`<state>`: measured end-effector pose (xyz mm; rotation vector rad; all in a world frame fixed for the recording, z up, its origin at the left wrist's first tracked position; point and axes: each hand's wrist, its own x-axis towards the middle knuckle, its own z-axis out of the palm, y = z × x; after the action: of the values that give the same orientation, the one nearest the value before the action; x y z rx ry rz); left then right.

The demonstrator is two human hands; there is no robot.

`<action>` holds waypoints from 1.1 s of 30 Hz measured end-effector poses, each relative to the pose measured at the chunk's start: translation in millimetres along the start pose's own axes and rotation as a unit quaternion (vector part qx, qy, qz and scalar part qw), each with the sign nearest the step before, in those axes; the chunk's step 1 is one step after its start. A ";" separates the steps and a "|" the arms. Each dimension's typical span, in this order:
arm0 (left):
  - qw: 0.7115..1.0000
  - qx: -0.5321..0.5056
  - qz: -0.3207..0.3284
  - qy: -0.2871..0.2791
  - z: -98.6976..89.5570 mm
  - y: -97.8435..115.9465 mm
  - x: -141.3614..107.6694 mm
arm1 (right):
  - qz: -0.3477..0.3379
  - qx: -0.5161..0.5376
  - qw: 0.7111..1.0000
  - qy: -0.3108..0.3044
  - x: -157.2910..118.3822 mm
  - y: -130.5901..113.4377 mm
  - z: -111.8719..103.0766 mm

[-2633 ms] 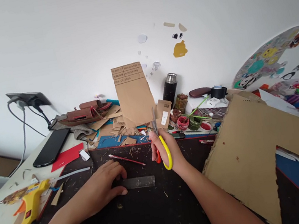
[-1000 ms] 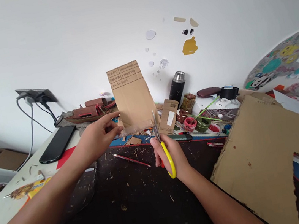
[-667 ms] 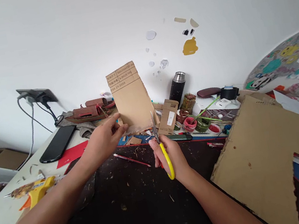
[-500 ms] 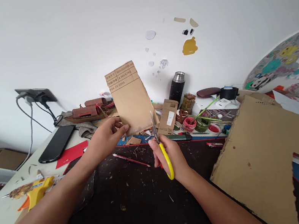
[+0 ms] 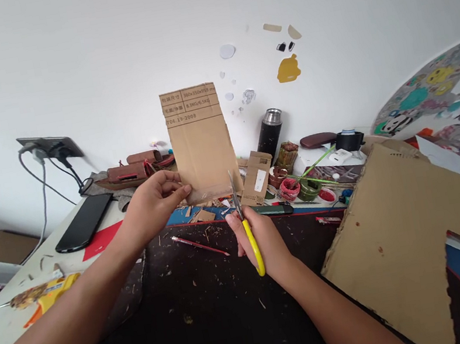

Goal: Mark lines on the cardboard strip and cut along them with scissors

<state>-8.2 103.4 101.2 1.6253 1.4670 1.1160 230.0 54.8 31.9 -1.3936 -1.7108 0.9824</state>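
My left hand (image 5: 157, 199) pinches the lower left edge of a piece of cardboard (image 5: 201, 147), thumb in front. The cardboard stands upright above the desk, with printed lines and text across its top. In my right hand (image 5: 259, 235) is a pair of scissors (image 5: 254, 248) with yellow handles, its blades pointing up. The blades are at the lower right edge of the cardboard, where a narrow strip stands a little apart on the right. A pencil (image 5: 201, 246) lies on the dark mat below.
A large cardboard sheet (image 5: 384, 239) with a notch covers the right. Paint jars (image 5: 290, 188), a black thermos (image 5: 270, 132) and a small cardboard box (image 5: 256, 178) stand behind. On the left lie a glue gun (image 5: 45, 296), a black phone-like slab (image 5: 84, 222) and a model boat (image 5: 132, 174).
The cardboard has turned from tilted to more upright, and its top edge has moved slightly right and up. My left hand has shifted a little up and left; both hands keep their holds.
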 end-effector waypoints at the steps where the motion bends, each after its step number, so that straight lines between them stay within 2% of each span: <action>1: 1.000 0.012 0.002 0.006 -1.0 1.1 -1.7 | -0.001 -0.012 1.000 0.002 -0.3 -0.4 -0.2; 4: 0.999 0.041 0.006 0.015 -1.6 3.6 -6.0 | -0.005 -0.035 0.999 0.003 -1.4 -1.1 -0.7; 13: 0.997 0.066 0.027 0.011 0.8 4.6 -3.8 | -0.002 0.003 1.000 0.009 0.1 2.6 0.8; 20: 0.998 0.018 0.049 -0.034 -2.4 -4.2 -9.0 | -0.005 0.017 1.000 0.006 0.7 4.1 -0.3; 26: 0.991 0.110 0.074 -0.012 -7.4 -4.0 -11.0 | -0.004 0.038 0.999 0.009 0.4 5.9 1.2; 33: 0.975 0.208 0.080 0.017 -4.8 3.5 -20.8 | 0.009 0.040 0.999 0.011 -0.1 1.8 0.5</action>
<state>-11.2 82.0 103.1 2.0508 1.7009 0.9684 230.3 54.8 30.1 -1.3655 -1.6278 1.0316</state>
